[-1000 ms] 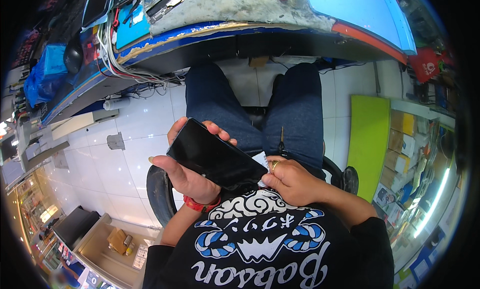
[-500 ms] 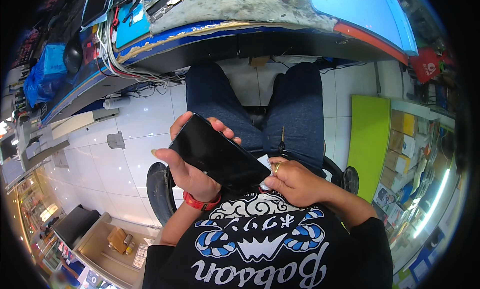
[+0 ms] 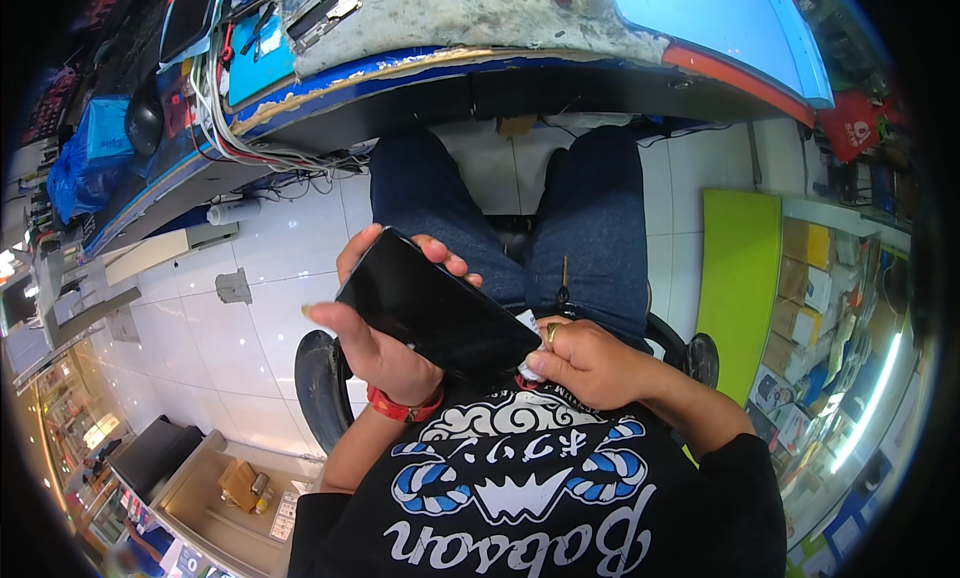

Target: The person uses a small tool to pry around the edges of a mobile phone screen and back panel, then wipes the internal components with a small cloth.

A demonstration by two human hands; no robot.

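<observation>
My left hand (image 3: pixel 380 353) is closed round a black smartphone (image 3: pixel 425 303), which lies screen up and slanted above my lap; the fingertips curl over its far edge and the thumb stands by the near edge. My right hand (image 3: pixel 595 368) pinches a crumpled white piece (image 3: pixel 530 368), perhaps paper or cloth, against the phone's lower right end. A gold ring shows on that hand, and a red band on my left wrist. The phone's back is hidden.
A worn workbench (image 3: pixel 450 18) spans the top, with a blue mat (image 3: pixel 260 63), tools, cables and a light-blue panel (image 3: pixel 715 23). A chair armrest (image 3: pixel 320 388) is at my left. A green board (image 3: pixel 730 288) and glass display case (image 3: pixel 800 338) stand at right, an open cabinet (image 3: pixel 230 488) lower left.
Compared with a second ago, the phone and my left hand are slightly higher and further right. My right hand has shifted slightly, still pinching at the phone's end.
</observation>
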